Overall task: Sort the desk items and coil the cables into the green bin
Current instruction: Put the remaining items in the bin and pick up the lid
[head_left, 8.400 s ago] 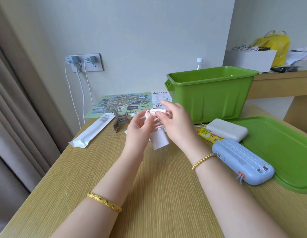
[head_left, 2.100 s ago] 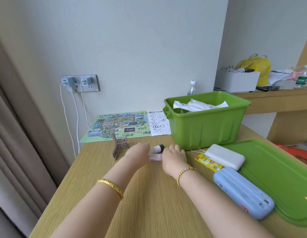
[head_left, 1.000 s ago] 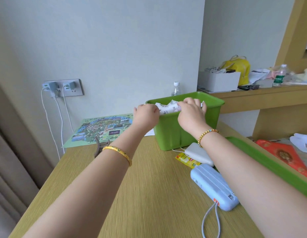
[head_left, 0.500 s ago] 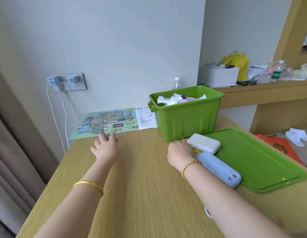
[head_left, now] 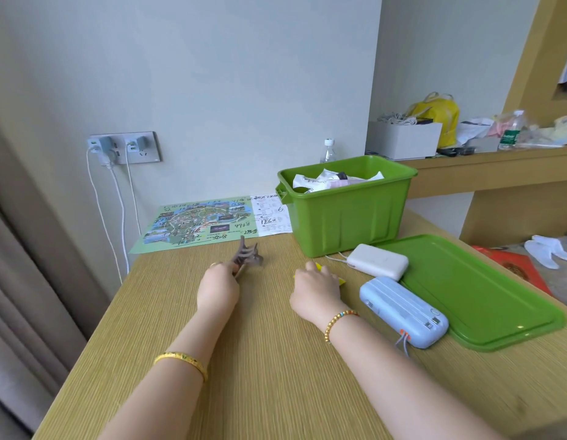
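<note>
water bottle point(head_left: 328, 150) behind, yellow bag point(head_left: 440, 116) on shelf

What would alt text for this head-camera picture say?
At a wooden desk, a person's left hand grips a brown hair claw while the right hand picks up a yellow packet, near a green bin, its lid and two power banks.

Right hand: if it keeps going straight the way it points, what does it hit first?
Probably the green bin. The right hand, on a yellow packet, points away toward the bin's front wall; bare desk lies between. Depth unclear.
</note>
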The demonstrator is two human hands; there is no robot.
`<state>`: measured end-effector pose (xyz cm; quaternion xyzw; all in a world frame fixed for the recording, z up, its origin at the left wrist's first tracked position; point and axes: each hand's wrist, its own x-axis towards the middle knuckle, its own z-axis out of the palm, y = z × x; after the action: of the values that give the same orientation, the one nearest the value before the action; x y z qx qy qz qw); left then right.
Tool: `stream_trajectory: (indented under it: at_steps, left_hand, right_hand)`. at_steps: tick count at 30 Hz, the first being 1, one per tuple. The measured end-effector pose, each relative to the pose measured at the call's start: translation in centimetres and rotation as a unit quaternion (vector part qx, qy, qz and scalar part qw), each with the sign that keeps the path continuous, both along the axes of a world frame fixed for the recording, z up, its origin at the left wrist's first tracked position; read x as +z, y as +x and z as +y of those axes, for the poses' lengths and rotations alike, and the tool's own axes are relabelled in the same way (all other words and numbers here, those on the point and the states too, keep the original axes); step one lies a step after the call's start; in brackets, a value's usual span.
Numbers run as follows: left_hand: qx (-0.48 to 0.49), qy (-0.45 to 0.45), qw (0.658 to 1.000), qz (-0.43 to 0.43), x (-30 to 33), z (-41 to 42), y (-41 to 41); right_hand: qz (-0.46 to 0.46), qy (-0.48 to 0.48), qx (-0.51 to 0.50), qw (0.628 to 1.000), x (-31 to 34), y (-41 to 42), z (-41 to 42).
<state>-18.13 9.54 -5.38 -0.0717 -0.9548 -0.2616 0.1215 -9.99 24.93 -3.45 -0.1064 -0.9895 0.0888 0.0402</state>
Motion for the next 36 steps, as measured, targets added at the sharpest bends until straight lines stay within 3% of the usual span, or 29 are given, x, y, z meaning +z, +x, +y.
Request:
stream_trajectory:
  at_steps: [3,6,10,13,15,17,20,22,25,27,31,32,34,36]
  left_hand:
    - [-0.002,0.013,1.000,-0.003,0.4,-0.4,0.2]
    - [-0.003,0.040,0.999,-0.010,0.7,-1.2,0.5]
    - [0.011,0.181,0.982,-0.062,1.2,-1.5,0.7]
    - [0.032,0.395,0.909,-0.129,1.9,-1.4,1.0]
    - [0.032,0.512,0.845,-0.152,2.6,-1.1,1.2]
    - [0.027,0.578,0.805,-0.128,3.9,-0.5,1.4]
    - [-0.010,0.619,0.782,-0.069,7.0,1.0,1.6]
    - [-0.054,0.610,0.790,-0.044,9.3,2.6,1.5]
    - [-0.105,0.542,0.834,-0.013,12.1,5.7,1.2]
    - [-0.110,0.507,0.855,0.001,13.6,7.6,0.7]
    - [-0.114,0.543,0.831,0.043,16.2,10.4,-1.4]
    - [-0.114,0.528,0.839,0.062,16.5,11.2,-2.0]
    - [-0.109,0.432,0.891,0.085,16.7,12.8,-3.1]
    - [-0.120,0.232,0.963,0.058,15.8,14.5,-4.1]
  right_hand:
    - [0.012,-0.010,0.034,0.999,-0.5,0.0,-0.8]
    - [-0.027,-0.011,-0.004,1.000,-0.5,-0.3,-0.5]
    - [-0.052,0.053,-0.005,0.997,0.0,-0.6,-0.3]
    - [-0.016,0.088,0.030,0.996,0.3,-0.3,-0.4]
    - [0.032,0.031,0.030,0.999,0.8,-0.2,0.0]
    - [0.121,-0.027,0.031,0.992,1.9,-0.1,0.5]
    - [0.301,-0.087,0.045,0.949,4.6,-0.4,1.2]
    - [0.398,-0.122,0.048,0.908,7.0,-1.0,2.1]
    - [0.470,-0.116,0.038,0.874,10.1,-2.1,4.6]
    - [0.467,-0.104,0.015,0.878,11.6,-3.1,6.8]
    - [0.448,-0.088,-0.032,0.889,13.5,-4.9,11.0]
    - [0.433,-0.070,-0.042,0.898,13.8,-5.3,11.8]
    - [0.369,-0.034,-0.064,0.927,14.0,-6.1,13.2]
    - [0.250,-0.022,-0.088,0.964,13.7,-6.8,14.1]
